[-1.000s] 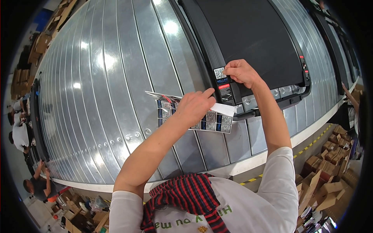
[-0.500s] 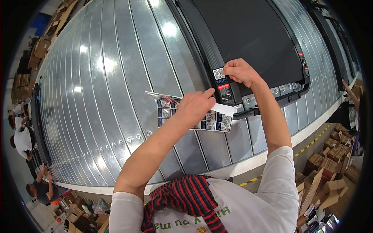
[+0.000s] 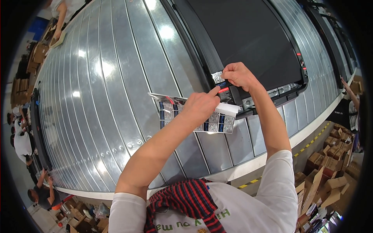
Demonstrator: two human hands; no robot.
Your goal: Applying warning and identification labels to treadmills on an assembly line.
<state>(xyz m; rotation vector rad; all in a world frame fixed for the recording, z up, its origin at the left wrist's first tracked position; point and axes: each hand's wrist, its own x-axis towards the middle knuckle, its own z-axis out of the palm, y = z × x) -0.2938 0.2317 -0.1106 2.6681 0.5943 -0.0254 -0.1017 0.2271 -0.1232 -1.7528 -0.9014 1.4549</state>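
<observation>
A treadmill with a black belt [image 3: 248,39] and a ribbed side rail lies on the metal slats. At the rail's near-left corner, my right hand [image 3: 239,76] pinches the right edge of a QR-code sticker [image 3: 217,77], which lies over the rail; how much of it is stuck down I cannot tell. My left hand [image 3: 200,108] grips a sheet of similar stickers [image 3: 167,115] with a folded-back white backing strip. Its index finger stretches out to the sticker's lower edge, beside a red-and-black warning label [image 3: 224,93]. The left hand hides the middle of the sheet.
Slatted metal conveyor [image 3: 116,116] surrounds the treadmill, with a pale edge rail in front of me. Another black frame [image 3: 324,35] lies at the right. Cardboard boxes [image 3: 330,163] are piled at lower right. Co-workers stand along the left, including one person [image 3: 44,192], and another at far right.
My left hand has shifted slightly right and up with the sheet, its index finger now reaching the sticker. My right hand has moved slightly down. A person's arm has appeared at upper left.
</observation>
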